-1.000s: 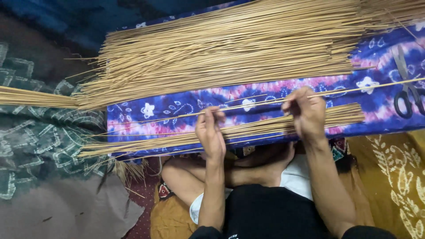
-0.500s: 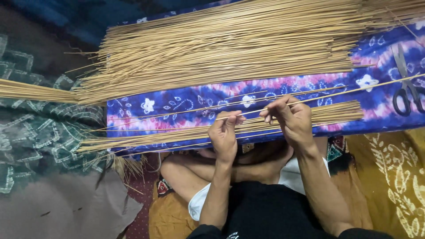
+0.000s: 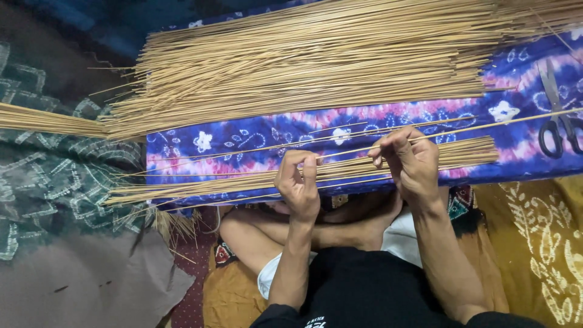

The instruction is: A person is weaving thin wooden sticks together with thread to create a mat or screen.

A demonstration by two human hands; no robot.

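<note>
My left hand [image 3: 297, 185] and my right hand [image 3: 408, 163] both pinch one long thin tan stick [image 3: 486, 126] that runs across a blue and pink patterned cloth [image 3: 243, 136]. The stick slants up to the right from my fingers. Just under my hands lies a small flat bundle of similar sticks [image 3: 467, 152] along the cloth's near edge. A large pile of sticks [image 3: 316, 61] covers the far part of the cloth.
Black-handled scissors [image 3: 555, 121] lie on the cloth at the far right. Another stick bundle [image 3: 42, 118] lies at the left on a green patterned fabric [image 3: 54, 182]. My crossed legs [image 3: 267, 234] sit below the cloth, on yellow patterned fabric [image 3: 540, 243].
Both hands have moved closer together and slid along the single stick. The right hand came leftward and the left hand rightward. The piles have not moved.
</note>
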